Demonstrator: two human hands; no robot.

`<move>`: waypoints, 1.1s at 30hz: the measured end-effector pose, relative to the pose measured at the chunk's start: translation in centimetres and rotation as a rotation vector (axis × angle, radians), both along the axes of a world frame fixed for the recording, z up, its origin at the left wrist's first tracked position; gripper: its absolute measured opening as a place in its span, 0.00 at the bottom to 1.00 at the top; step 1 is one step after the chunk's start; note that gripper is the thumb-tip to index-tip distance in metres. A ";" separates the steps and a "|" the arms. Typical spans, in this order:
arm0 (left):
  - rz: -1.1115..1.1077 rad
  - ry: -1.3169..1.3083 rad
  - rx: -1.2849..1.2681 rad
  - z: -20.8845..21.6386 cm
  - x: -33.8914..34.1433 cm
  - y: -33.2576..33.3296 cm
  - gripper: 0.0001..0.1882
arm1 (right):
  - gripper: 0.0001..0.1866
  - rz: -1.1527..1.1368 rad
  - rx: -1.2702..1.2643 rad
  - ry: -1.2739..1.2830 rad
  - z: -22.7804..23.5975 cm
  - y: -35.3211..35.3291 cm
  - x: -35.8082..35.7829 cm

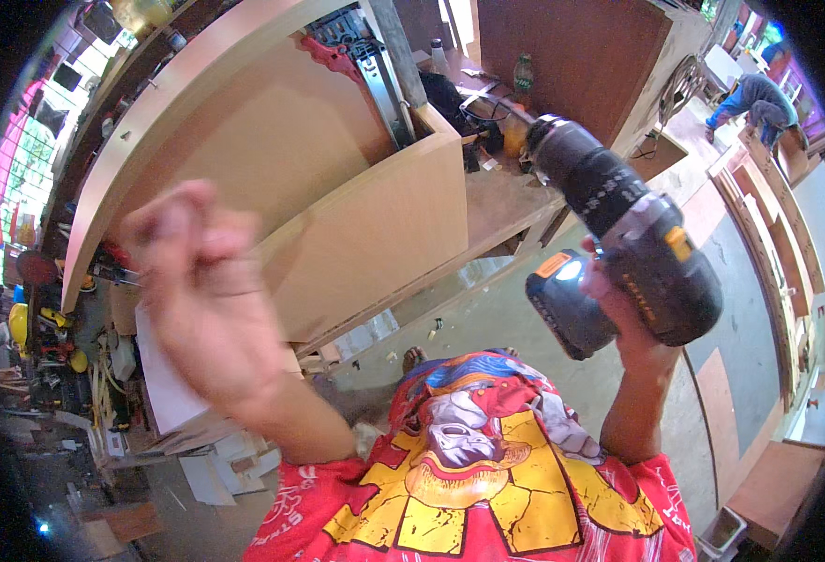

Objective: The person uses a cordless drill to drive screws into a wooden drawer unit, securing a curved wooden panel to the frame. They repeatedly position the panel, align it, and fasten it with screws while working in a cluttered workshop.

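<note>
My right hand (623, 314) is wrapped round the grip of a black cordless drill (651, 248). The drill is raised, its chuck pointing up and to the left, and its battery (570, 304) has an orange patch and a bright light beside it. My left hand (201, 290) is raised in front of a pale wooden cabinet panel (375, 239). Its fingers are curled together and smeared by motion, so whatever they may pinch is hidden. A metal drawer slide (384, 94) and a red tool or bracket (335, 61) lie at the far end of the open wooden box.
Left of me stands a cluttered shelf with tools and a yellow hard hat (19, 326). Scrap boards (230, 468) lie at the lower left. A brown panel (572, 66) and a bottle (523, 75) stand beyond the box. At the far right a person (759, 101) bends over long timber frames (768, 234).
</note>
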State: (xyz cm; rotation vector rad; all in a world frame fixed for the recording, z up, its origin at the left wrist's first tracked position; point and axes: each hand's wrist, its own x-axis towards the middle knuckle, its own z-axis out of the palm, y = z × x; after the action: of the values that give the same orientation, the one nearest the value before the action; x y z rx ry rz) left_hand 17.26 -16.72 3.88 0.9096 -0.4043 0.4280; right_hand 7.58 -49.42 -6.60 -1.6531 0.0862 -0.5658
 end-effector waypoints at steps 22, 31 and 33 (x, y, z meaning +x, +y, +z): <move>0.446 0.119 1.635 14.0 13.3 2.6 0.14 | 0.33 0.360 0.068 -0.006 -0.2 2.9 2.2; 0.478 0.087 1.685 15.3 12.2 2.7 0.17 | 0.33 0.390 0.093 -0.033 -0.1 2.7 2.2; 0.637 0.011 1.689 16.0 10.5 2.7 0.18 | 0.33 0.415 0.102 -0.045 0.4 3.2 2.2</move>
State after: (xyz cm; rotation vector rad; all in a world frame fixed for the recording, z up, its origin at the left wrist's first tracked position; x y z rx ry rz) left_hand 27.78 -13.99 19.90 2.7233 -0.4136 0.6299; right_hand 9.76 -46.24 -6.19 -1.5019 -0.2523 -0.2762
